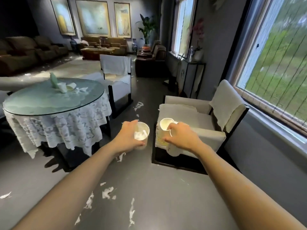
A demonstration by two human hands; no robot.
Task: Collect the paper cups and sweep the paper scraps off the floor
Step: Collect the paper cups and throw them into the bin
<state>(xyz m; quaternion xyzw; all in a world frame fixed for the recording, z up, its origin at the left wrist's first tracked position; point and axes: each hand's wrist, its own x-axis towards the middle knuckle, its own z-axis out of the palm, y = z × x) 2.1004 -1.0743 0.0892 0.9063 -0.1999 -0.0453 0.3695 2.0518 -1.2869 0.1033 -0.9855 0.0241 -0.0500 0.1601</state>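
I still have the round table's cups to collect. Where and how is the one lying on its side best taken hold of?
Probably pinch the tipped cup across its side wall from above: it lies on the glass table, so its rounded wall faces up. Come from its right, since an upright cup and a green figurine crowd its left.

No wording is legible anywhere; the yellow print on the paper cup (160, 138) is too blurred.

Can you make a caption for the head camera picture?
Left hand and right hand grip paper cups above scattered paper scraps.
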